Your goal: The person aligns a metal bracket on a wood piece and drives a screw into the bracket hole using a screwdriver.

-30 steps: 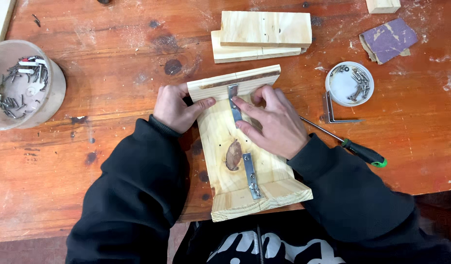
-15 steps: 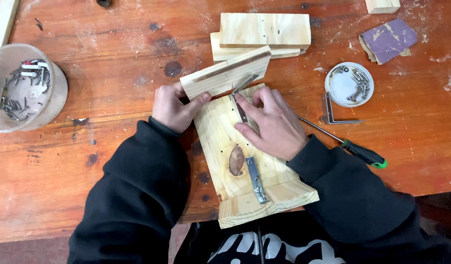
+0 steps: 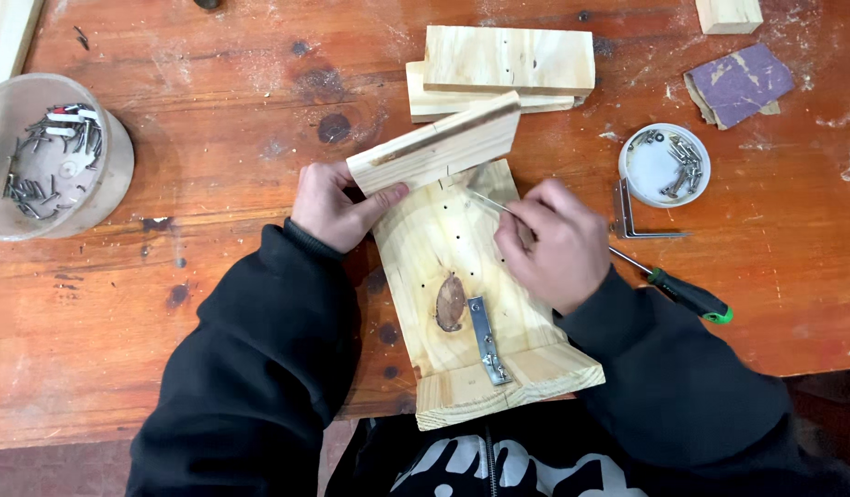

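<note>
A pale wooden board point(image 3: 443, 248) with a dark knot lies lengthwise in front of me, a metal bracket point(image 3: 488, 339) fixed near its front end. My left hand point(image 3: 335, 206) grips a shorter wooden piece point(image 3: 436, 144), tilted upward at the board's far end. My right hand point(image 3: 554, 241) rests on the board's right side and pinches a thin metal strip point(image 3: 485, 199) that points toward the tilted piece. Small drilled holes show in the board between my hands.
Two stacked boards point(image 3: 508, 66) lie beyond. A small white dish of screws point(image 3: 664, 164), an angle bracket point(image 3: 632, 216) and a green-tipped screwdriver point(image 3: 674, 290) sit right. A round tub of nails point(image 3: 47, 156) stands left. Purple sandpaper point(image 3: 738, 83) lies far right.
The short wooden piece has been lifted and tilted up off the board's far end by my left hand. My right hand has pulled the metal strip up from the board's surface.
</note>
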